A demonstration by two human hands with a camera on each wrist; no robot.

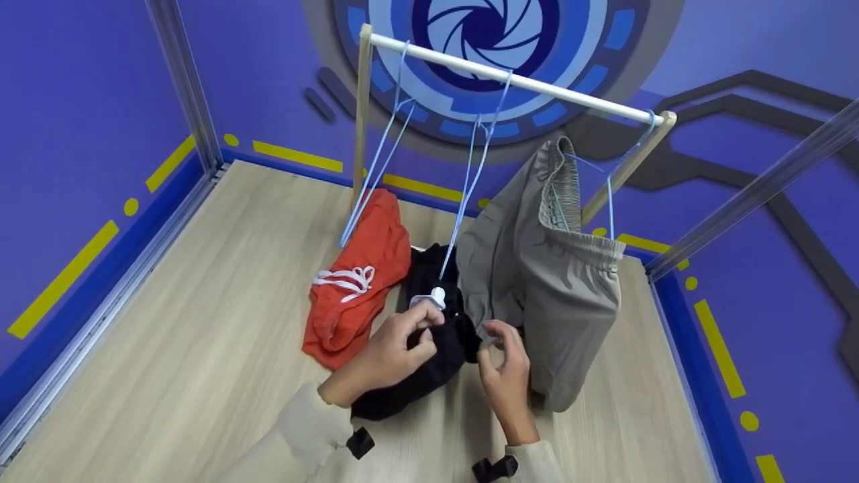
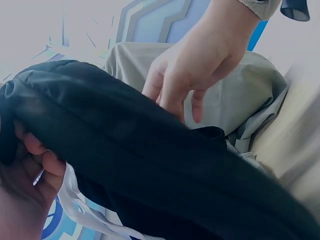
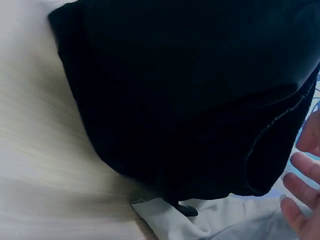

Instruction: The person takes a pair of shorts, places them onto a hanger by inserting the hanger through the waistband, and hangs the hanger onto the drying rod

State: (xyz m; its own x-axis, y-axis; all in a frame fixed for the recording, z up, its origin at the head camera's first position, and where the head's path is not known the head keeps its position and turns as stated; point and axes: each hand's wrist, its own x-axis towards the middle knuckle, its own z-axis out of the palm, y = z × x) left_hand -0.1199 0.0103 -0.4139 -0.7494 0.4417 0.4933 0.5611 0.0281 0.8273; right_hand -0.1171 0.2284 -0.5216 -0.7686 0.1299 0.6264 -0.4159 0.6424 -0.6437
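Observation:
Black shorts (image 1: pixel 416 382) with a white drawstring (image 2: pixel 75 200) hang bunched at the middle blue wire hanger (image 1: pixel 463 208). My left hand (image 1: pixel 396 349) grips their upper edge; in the left wrist view its fingers (image 2: pixel 52 162) curl round the black cloth. My right hand (image 1: pixel 507 372) is at the right side of the black shorts, in front of the grey pants (image 1: pixel 570 308). Its fingers are bent loosely and spread, with nothing held between them. The right wrist view shows those fingers (image 3: pixel 300 187) beside a dark opening in the black cloth.
A rack with a white rail (image 1: pixel 510 74) and wooden posts stands at the back of the wooden table (image 1: pixel 221 288). Red shorts (image 1: pixel 366 268) with a white bow hang at the left hanger. The grey pants hang at the right. Blue panels (image 1: pixel 80 100) enclose the table.

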